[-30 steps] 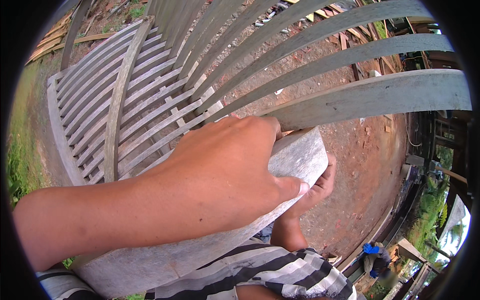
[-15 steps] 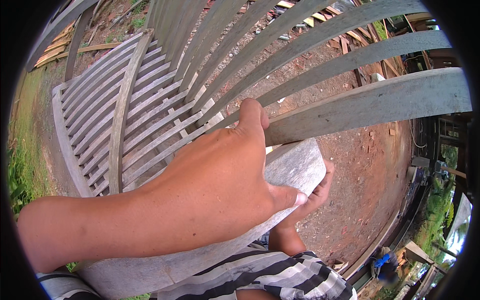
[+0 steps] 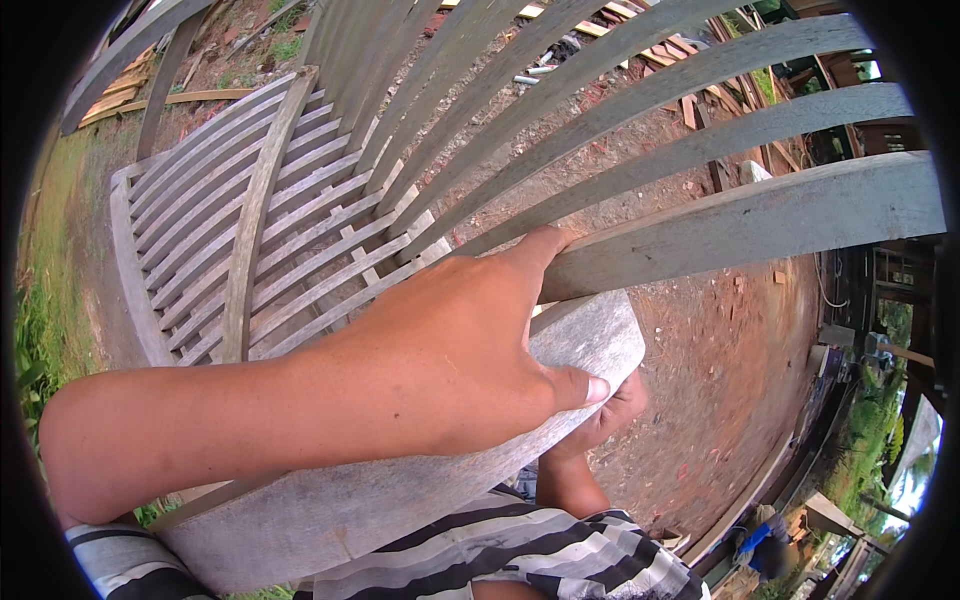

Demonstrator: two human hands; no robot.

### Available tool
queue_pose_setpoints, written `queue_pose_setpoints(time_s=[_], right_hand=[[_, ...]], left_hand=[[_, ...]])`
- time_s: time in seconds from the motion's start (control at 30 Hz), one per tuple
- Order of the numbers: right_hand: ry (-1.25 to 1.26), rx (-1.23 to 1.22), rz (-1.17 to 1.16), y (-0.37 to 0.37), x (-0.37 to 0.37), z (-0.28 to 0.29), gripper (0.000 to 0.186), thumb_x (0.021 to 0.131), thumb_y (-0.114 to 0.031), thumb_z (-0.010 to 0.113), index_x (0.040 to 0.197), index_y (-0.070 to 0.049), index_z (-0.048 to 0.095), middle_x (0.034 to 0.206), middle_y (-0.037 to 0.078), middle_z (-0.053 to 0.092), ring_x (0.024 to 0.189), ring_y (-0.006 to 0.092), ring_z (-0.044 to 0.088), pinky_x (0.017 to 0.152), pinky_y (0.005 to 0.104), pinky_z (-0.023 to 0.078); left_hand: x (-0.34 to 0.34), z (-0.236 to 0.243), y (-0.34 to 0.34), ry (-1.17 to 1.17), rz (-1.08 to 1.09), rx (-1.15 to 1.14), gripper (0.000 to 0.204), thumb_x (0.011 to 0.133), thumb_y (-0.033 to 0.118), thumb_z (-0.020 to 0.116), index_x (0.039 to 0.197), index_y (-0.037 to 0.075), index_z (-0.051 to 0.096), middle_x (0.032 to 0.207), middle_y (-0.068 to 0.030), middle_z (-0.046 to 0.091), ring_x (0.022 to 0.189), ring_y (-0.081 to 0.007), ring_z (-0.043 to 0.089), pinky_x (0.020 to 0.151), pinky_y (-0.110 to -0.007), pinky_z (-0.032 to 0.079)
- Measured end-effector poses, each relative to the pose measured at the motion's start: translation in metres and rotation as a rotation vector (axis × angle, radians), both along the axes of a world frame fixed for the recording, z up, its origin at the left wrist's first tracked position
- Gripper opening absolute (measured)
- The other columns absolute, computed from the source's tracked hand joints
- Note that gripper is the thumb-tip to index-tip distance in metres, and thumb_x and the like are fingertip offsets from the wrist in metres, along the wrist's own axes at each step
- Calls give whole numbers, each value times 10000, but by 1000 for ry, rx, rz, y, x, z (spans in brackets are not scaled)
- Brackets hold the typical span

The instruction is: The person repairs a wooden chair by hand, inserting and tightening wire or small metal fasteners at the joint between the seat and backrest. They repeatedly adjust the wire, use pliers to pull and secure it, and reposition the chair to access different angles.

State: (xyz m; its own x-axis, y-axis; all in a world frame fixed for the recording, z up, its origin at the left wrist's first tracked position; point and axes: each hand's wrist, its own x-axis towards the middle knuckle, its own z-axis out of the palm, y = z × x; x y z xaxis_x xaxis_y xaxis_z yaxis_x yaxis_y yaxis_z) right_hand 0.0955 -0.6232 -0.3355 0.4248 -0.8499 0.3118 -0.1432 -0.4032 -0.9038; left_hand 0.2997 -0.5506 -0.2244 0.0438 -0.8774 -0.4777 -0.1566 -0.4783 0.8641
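Head view, the only angle here: the grey wooden board (image 3: 350,525) is lying right under the left hand (image 3: 450,350), its long axis running from just past the thumb tip back below the palm and forearm. The left thumb and index are spanning wide, thumb pressing on the board's near edge, index bending over beside the thick slat (image 3: 760,225)'s end. The other fingers are hiding, so I honestly can't tell what they're pinching. The right hand (image 3: 612,412) is curling just below that thumb, against the board's end, tips out of sight, grip unclear. That slat is stretching off rightward from the index, so the left hand's sitting nearer to it.
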Motion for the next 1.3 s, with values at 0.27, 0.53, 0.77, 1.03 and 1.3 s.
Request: queue_pose_setpoints(time_s=[0.27, 0.53, 0.77, 1.03, 1.3], right_hand=[[13, -260, 2, -11, 6, 1, 186, 920, -19, 598, 1091, 52, 606, 698, 96, 612, 552, 176, 622, 532, 314, 472], [-108, -156, 13, -9, 20, 14, 168, 1015, -151, 583, 1010, 14, 616, 656, 186, 598, 570, 373, 650, 529, 436, 465], [-23, -100, 32, -14, 5, 13, 154, 999, -164, 590, 1026, -16, 624, 726, 223, 664, 662, 432, 681, 578, 500, 495], [85, -352, 1, -19, 4, 16, 155, 968, -189, 633, 1023, -50, 592, 645, 209, 645, 594, 451, 652, 534, 546, 480], [-46, -179, -68, -20, 13, 2, 202, 989, -216, 576, 1040, -28, 628, 730, 242, 674, 734, 483, 673, 652, 581, 495]], left_hand=[[-8, -6, -3, -43, 29, -61, 1107, 835, 447, 854, 1593, -83, 244, 1289, -324, 632, 1182, -364, 661, 992, -396, 518], [-10, 4, -1, -306, 40, 4, 1138, 856, 573, 797, 1620, -42, 220, 1291, -377, 611, 1159, -405, 663, 987, -439, 510], [-82, 57, 3, -951, -131, 47, 1102, 867, 478, 788, 1624, -41, 179, 1400, -330, 576, 1259, -467, 610, 1046, -493, 499], [-67, 42, 17, -1111, -118, -86, 1202, 703, 308, 855, 1622, -58, 172, 1410, -315, 578, 1298, -451, 587, 1089, -450, 473], [-55, 8, -19, -865, -8, -154, 1281, 607, 319, 912, 1573, -127, 199, 1373, -375, 566, 1309, -434, 585, 1118, -400, 448]])
